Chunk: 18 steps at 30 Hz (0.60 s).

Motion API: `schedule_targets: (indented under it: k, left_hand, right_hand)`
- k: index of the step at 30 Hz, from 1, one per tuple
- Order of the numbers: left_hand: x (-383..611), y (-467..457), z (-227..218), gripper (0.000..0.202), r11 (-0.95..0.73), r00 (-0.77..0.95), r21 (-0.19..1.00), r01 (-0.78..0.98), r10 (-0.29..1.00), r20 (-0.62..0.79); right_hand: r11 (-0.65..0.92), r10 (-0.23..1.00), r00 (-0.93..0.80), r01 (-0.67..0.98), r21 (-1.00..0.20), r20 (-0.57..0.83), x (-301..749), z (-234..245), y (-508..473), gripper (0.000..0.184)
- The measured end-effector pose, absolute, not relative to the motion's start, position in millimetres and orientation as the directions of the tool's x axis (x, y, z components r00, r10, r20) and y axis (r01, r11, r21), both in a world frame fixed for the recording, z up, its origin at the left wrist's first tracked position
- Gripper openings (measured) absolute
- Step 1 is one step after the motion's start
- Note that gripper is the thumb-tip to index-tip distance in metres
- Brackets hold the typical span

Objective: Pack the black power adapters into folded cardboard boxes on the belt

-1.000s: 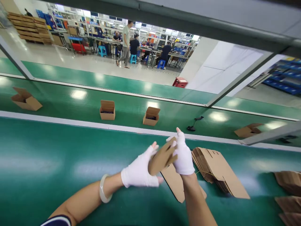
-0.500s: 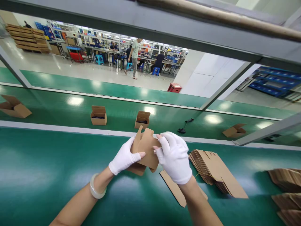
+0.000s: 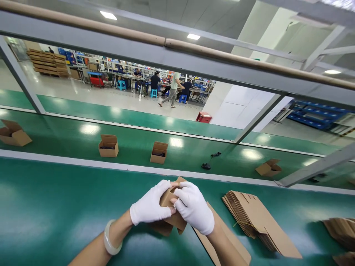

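Note:
A brown cardboard box (image 3: 175, 218), partly folded, is held between my two hands over the green work surface. My left hand (image 3: 152, 204), in a white glove with bare fingertips, is closed around its left side, thumb on the near face. My right hand (image 3: 194, 208), gloved the same way, grips the upper right part with bent fingers at the flaps. Much of the box is hidden behind the gloves. Under my right forearm lies a flat cardboard blank (image 3: 235, 240). To the right is a stack of flat cardboard blanks (image 3: 257, 221) with a yellowish tie.
Beyond a pale ledge, a green conveyor carries open boxes (image 3: 159, 152) with dark items inside, and a black adapter with cord (image 3: 206, 166). More folded cardboard (image 3: 341, 231) sits at the far right. A slanted metal post (image 3: 318, 164) rises at right. People work in the background.
My right hand has moved in against the box top, and the flaps that stood up are now bent inward under my fingers. The view has tilted upward.

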<state>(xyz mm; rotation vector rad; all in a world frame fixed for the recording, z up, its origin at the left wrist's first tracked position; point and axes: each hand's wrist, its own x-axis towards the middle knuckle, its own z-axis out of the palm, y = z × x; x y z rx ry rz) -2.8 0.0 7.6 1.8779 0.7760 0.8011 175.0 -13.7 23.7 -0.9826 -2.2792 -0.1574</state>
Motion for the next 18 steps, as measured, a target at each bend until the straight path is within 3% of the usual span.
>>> schedule_targets:
  k: [2,4,6,8,10,12,18]
  left_hand:
    - [-4.9,0.6,9.8,0.032,-0.43,0.554,0.867,0.252,0.799,0.235]
    - [-6.1,0.0,11.6,0.024,-0.463,0.498,0.841,0.28,0.819,0.284]
    - [-5.8,-2.7,12.1,0.022,-0.497,0.476,0.82,0.284,0.815,0.329]
    - [-4.6,-7.5,10.0,0.021,-0.544,0.49,0.785,0.297,0.792,0.363]
    - [-4.9,-11.7,4.1,0.019,-0.598,0.511,0.733,0.324,0.763,0.396]
    - [-8.5,-10.8,-5.9,0.018,-0.648,0.519,0.675,0.354,0.736,0.435]
    - [-22.3,19.6,-40.1,0.031,-0.708,0.491,0.605,0.365,0.698,0.521]
  right_hand:
    - [0.651,0.645,-0.345,0.715,-0.254,0.682,182.8,23.4,-16.2,0.024]
    - [0.51,0.703,-0.022,0.713,-0.482,0.711,192.0,23.3,-15.5,0.021]
    - [0.37,0.818,0.199,0.536,-0.759,0.54,197.9,23.0,-13.6,0.027]
    - [0.214,0.968,0.087,0.208,-0.954,0.236,196.8,21.6,-13.4,0.039]
    - [-0.011,0.977,-0.211,-0.093,-0.996,0.008,188.7,17.2,-14.7,0.049]
    - [-0.194,0.912,-0.401,-0.247,-0.949,-0.082,177.6,8.0,-13.9,0.053]
    - [-0.309,0.887,-0.435,-0.304,-0.901,-0.158,175.2,-21.9,5.4,0.052]
